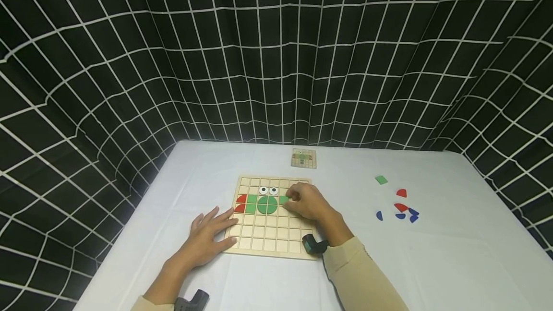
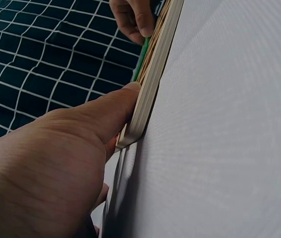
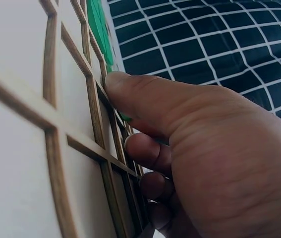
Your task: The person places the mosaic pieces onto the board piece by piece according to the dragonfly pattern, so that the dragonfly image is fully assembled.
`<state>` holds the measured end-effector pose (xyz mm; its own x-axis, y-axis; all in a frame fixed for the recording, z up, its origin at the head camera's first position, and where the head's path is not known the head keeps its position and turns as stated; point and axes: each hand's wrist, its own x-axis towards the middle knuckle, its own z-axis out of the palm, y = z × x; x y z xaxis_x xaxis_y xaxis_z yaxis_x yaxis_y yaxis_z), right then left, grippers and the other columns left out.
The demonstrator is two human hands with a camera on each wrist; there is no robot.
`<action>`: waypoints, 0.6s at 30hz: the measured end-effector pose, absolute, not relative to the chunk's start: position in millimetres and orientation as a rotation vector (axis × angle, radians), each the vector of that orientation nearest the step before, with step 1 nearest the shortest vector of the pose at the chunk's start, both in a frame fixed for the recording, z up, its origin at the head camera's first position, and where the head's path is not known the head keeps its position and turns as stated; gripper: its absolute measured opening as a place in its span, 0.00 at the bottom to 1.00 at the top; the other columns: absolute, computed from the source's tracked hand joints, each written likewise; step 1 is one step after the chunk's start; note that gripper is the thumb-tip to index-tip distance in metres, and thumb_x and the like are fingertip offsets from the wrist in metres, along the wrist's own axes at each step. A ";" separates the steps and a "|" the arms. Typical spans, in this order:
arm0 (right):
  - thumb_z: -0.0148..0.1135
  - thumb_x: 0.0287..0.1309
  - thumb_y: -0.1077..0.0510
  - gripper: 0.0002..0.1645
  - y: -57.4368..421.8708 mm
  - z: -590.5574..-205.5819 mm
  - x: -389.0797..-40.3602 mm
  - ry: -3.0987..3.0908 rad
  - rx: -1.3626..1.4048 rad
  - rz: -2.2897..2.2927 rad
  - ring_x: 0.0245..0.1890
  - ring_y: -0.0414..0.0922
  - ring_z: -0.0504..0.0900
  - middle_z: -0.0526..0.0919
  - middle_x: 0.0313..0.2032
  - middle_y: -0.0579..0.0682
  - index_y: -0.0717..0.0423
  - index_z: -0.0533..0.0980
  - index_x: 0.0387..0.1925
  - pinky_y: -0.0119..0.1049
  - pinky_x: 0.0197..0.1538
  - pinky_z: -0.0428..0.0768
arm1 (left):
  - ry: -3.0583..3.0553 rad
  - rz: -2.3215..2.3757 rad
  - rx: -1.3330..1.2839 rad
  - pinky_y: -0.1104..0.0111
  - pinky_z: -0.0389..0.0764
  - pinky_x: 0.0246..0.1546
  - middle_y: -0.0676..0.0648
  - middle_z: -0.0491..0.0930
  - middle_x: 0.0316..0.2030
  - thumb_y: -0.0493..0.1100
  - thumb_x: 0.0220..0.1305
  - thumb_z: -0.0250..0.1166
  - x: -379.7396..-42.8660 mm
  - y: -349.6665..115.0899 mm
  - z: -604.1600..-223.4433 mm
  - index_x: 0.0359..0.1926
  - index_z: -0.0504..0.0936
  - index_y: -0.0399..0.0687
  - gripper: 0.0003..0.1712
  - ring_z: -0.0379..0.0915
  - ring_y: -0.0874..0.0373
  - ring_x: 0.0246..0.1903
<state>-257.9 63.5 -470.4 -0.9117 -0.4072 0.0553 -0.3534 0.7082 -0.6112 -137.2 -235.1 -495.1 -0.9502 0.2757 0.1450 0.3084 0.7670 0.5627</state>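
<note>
A wooden grid board (image 1: 270,245) lies flat on the table. On it are two white eye pieces (image 1: 269,190), a green circle (image 1: 267,205) made of curved pieces, green squares (image 1: 251,204) left of the circle and red quarter-round pieces (image 1: 240,203) at the left. My right hand (image 1: 306,201) pinches a green square (image 1: 283,200) at the board, just right of the circle; its fingers partly cover it. With fingers spread, my left hand (image 1: 209,238) rests at the board's left edge, and a finger touches the rim in the left wrist view.
A small pattern card (image 1: 304,158) lies behind the board. Off to the right are a loose green square (image 1: 381,180), red pieces (image 1: 401,193) and several blue half-round pieces (image 1: 400,216). A dark grid curtain (image 1: 276,61) hangs around the white table (image 1: 432,263).
</note>
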 end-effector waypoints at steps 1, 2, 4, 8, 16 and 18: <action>0.74 0.50 0.52 0.13 63.4 -470.4 -258.1 2.829 -0.633 -0.983 0.32 0.40 0.74 0.76 0.29 0.40 0.52 0.82 0.37 0.36 0.38 0.76 | -2.901 -0.942 -0.479 0.42 0.33 0.65 0.53 0.64 0.68 0.56 0.58 0.69 -137.4 -235.1 -494.8 0.59 0.79 0.56 0.29 0.45 0.43 0.71; 0.74 0.50 0.52 0.14 63.3 -470.3 -258.3 2.830 -0.637 -0.983 0.32 0.40 0.74 0.76 0.29 0.40 0.52 0.82 0.38 0.37 0.38 0.76 | -2.898 -0.942 -0.478 0.42 0.33 0.65 0.53 0.64 0.68 0.56 0.58 0.69 -137.6 -235.1 -494.9 0.59 0.79 0.55 0.29 0.46 0.43 0.71; 0.74 0.50 0.52 0.14 63.4 -470.0 -258.4 2.827 -0.641 -0.985 0.32 0.40 0.74 0.76 0.30 0.40 0.51 0.82 0.39 0.37 0.38 0.77 | -2.898 -0.945 -0.472 0.42 0.33 0.65 0.53 0.64 0.68 0.56 0.58 0.69 -137.9 -235.0 -495.2 0.59 0.79 0.56 0.29 0.46 0.43 0.71; 0.73 0.51 0.53 0.17 66.0 -465.0 -257.2 2.815 -0.639 -1.043 0.33 0.41 0.75 0.77 0.31 0.42 0.53 0.81 0.43 0.38 0.39 0.77 | -2.901 -0.942 -0.474 0.42 0.33 0.65 0.53 0.64 0.68 0.57 0.58 0.68 -138.4 -234.1 -497.4 0.59 0.79 0.56 0.29 0.46 0.43 0.71; 0.71 0.53 0.52 0.19 83.8 -431.1 -251.8 2.866 -0.662 -1.214 0.31 0.46 0.72 0.76 0.30 0.45 0.55 0.81 0.46 0.40 0.32 0.74 | -2.898 -0.929 -0.479 0.42 0.33 0.65 0.53 0.64 0.68 0.57 0.57 0.69 -137.8 -233.3 -497.9 0.59 0.79 0.56 0.29 0.46 0.43 0.70; 0.71 0.52 0.54 0.18 89.7 -420.1 -249.6 2.891 -0.704 -1.257 0.33 0.48 0.72 0.76 0.30 0.46 0.55 0.81 0.45 0.41 0.34 0.74 | -2.901 -0.924 -0.471 0.42 0.33 0.65 0.53 0.64 0.68 0.57 0.57 0.69 -137.6 -233.8 -497.1 0.59 0.79 0.56 0.29 0.46 0.43 0.70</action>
